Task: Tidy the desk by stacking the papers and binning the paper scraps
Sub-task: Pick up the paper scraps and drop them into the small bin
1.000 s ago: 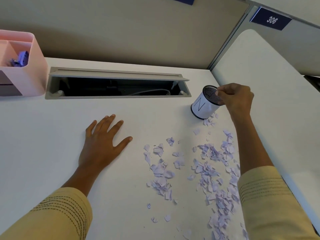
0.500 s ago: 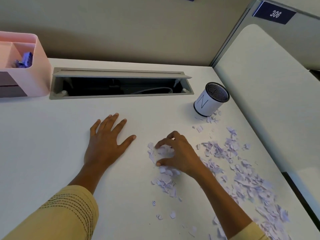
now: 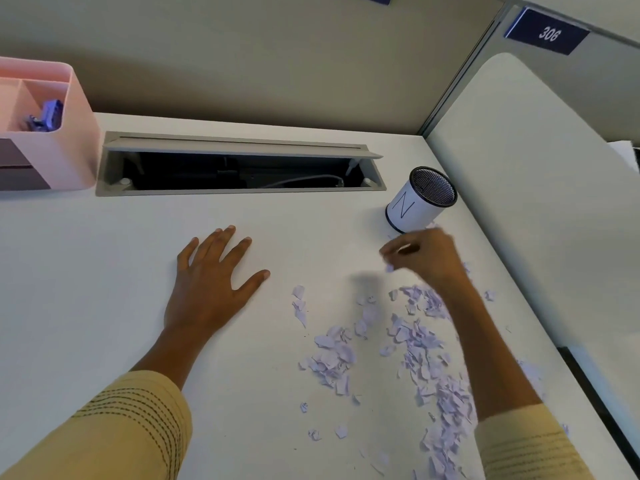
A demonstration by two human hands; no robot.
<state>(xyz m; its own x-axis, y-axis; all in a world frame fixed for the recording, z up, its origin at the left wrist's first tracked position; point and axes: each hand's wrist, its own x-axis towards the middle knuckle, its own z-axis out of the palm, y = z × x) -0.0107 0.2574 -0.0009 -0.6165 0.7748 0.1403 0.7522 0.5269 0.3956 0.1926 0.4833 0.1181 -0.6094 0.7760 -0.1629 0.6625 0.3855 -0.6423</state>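
Note:
Several pale lilac paper scraps [image 3: 420,344] lie scattered over the right half of the white desk [image 3: 86,271]. A small mesh cup bin [image 3: 417,202] with a white label marked N stands at the back right. My right hand [image 3: 424,259] is blurred, lifted just in front of the bin, fingers pinched on paper scraps, one showing under the fingers. My left hand [image 3: 211,284] rests flat on the desk, fingers spread, holding nothing. No sheets of paper to stack are visible.
An open cable tray [image 3: 239,168] is sunk into the back of the desk. A pink desk organiser [image 3: 45,133] holding a purple item stands at the back left. A partition wall [image 3: 519,168] borders the desk on the right.
My right hand went from the bin down to the scraps, closed on some, and has now risen back toward the bin. The left hand stayed flat.

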